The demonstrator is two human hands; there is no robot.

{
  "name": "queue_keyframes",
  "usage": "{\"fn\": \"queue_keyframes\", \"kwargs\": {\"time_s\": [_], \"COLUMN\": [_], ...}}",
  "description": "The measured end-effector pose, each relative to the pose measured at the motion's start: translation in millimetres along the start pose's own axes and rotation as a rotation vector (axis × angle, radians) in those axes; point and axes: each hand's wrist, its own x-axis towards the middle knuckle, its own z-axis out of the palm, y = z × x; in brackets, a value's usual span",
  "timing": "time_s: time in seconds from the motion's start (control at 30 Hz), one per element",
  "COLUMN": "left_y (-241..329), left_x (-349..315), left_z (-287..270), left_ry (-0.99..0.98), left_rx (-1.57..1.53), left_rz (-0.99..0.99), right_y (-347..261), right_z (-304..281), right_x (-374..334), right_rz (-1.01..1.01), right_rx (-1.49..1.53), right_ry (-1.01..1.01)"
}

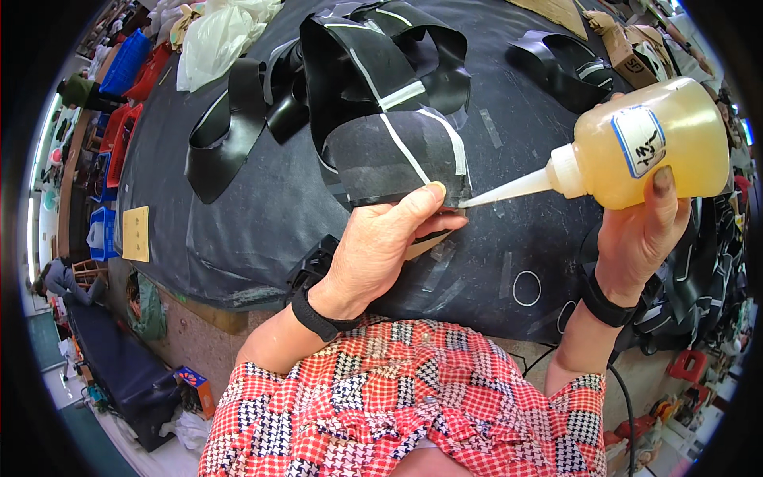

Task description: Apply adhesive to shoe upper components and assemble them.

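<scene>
My left hand [380, 245] pinches the near edge of a black leather-like piece [367, 155] marked with white strips, thumb on top and fingers beneath. A bit of tan material shows under those fingers. In my right hand [642, 226] is a squeeze bottle [685, 135] of yellowish liquid, with a white label and a long white nozzle [509, 189]. The bottle lies tilted almost level, its nozzle tip at the piece's edge just right of my left thumb. Whether the tip touches the edge I cannot tell. Black straps of the same material curve up behind the piece.
Loose black strips [229, 131] lie at the left on the black-covered table [214, 238], and more [560, 67] at the far right. A white plastic bag [218, 48], a yellow card [136, 234] and a cardboard box [624, 52] sit near its edges. Black pieces hang at the right.
</scene>
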Motion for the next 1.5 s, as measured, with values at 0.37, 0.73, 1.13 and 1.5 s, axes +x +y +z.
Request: {"fn": "queue_keyframes", "kwargs": {"time_s": [0.37,0.73,1.13,1.5], "left_y": [-1,1,0,2], "left_x": [2,5,8,8], "left_z": [0,4,2,2], "left_ry": [0.016,0.06,0.037,0.061], "left_rx": [0.111,0.01,0.046,0.055], "left_rz": [-0.018,-0.006,-0.013,-0.011], "right_y": [3,5,6,10], "right_z": [-2,-9,0,-14], "right_x": [1,-5,-1,-3], "right_rz": [-0.034,-0.02,0.012,0.061], "right_rx": [0.072,-0.04,0.068,-0.036], "right_ry": [0.03,0.044,0.109,0.045]}}
